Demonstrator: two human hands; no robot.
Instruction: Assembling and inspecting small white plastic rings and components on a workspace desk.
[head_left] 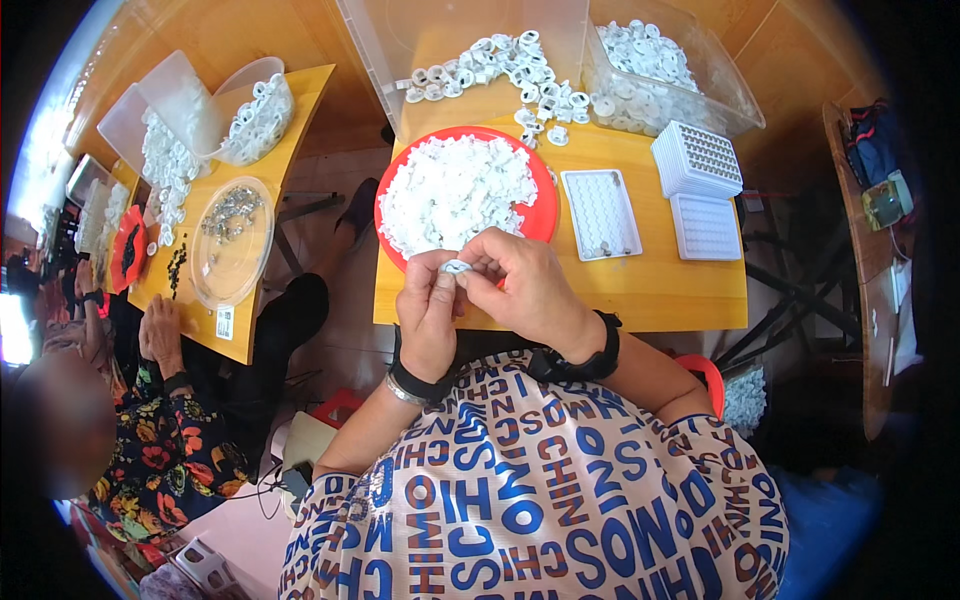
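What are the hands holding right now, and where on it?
Both hands, left hand and right hand, pinch one small white plastic piece between their fingertips, one at each end, above the red tray.

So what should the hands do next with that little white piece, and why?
Probably carry it to the white grid tray. Both the left hand and right hand pinch one small white piece over the table edge, and most tray cells look unfilled, with a few pieces in the near row.

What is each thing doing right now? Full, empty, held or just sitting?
Small white plastic piece: pinched between both hands.
Left hand: gripping the piece.
Right hand: gripping the piece.
Red plate: heaped with white pieces.
White grid tray: nearly empty.
Clear bin: holding white rings.
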